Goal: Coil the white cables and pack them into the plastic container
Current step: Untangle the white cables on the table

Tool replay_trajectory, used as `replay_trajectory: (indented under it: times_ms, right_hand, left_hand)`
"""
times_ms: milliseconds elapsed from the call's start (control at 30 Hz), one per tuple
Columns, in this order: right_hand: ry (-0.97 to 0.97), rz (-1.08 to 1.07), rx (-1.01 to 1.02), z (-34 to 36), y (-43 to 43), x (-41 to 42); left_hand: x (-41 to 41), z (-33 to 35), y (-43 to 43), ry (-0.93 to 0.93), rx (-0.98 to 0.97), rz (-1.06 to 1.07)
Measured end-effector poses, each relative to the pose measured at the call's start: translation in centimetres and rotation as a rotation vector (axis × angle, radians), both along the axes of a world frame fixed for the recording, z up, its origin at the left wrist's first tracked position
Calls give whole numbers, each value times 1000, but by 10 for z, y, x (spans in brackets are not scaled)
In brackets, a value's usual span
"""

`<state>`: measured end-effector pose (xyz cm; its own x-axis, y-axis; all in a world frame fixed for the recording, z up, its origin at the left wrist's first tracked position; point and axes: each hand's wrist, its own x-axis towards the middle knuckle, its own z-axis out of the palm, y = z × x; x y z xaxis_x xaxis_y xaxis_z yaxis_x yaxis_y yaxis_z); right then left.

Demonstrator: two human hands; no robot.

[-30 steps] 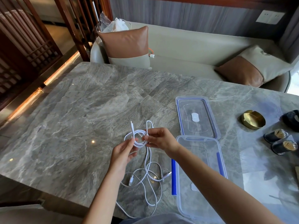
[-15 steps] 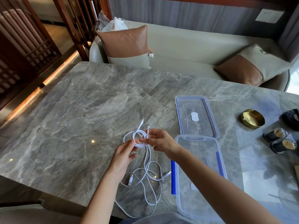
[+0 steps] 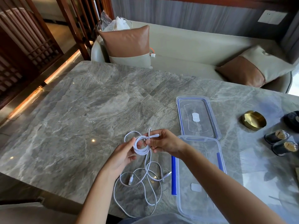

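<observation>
your right hand pinches the plug end of a white cable between thumb and fingers, laying it across the top of the coil, with the tip pointing right. your left hand grips the coil's left side, fingers curled onto the loops. both hands hold the coil in the air above the table, just left of the container's far corner.

a strand drops from the coil to the loose cables, which lie in wide, crossing loops on the table near its front edge. a usb plug rests inside those loops, and another plug lies at their right side, just beside the blue clip.

the container sits open to the right of the loose cables, partly under your right forearm, with a white label showing through its clear base; i see no cable in it. its lid lies flat on the table just beyond it.

further right stand a brass dish and two dark jars. behind the table is a sofa with two brown and cream cushions.
</observation>
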<state>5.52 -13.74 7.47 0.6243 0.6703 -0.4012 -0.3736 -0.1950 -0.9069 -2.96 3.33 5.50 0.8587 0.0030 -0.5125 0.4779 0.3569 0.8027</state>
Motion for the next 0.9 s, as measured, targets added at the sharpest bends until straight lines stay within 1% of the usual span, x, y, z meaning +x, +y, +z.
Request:
replay_trajectory:
  times_ms: [100, 167, 267, 367, 533, 600, 700, 800, 900]
  right_hand:
    - [68, -193, 68, -6, 4, -4]
    - [125, -268, 127, -7, 8, -8]
    - [204, -296, 217, -6, 14, -15]
    - [234, -273, 251, -1, 19, -19]
    - [61, -218, 47, 5, 23, -17]
    - [78, -238, -13, 6, 21, -12]
    - [90, -254, -28, 7, 18, -6]
    - [-77, -147, -134, 6, 16, -2]
    - [-239, -73, -181, 3, 16, -1]
  left_hand:
    - [-1, -2, -19, -30, -63, 138]
    - [-3, -1, -31, -54, -120, 220]
    - [-2, 0, -39, -96, -184, 297]
    - [0, 3, -37, -102, -185, 330]
    - [0, 2, -29, -40, -190, 376]
    - [-2, -1, -24, -27, -192, 379]
    - [-6, -4, -17, -11, -190, 292]
    - [-7, -4, -15, 32, -196, 196]
    - [-5, -5, -15, 79, -148, 183]
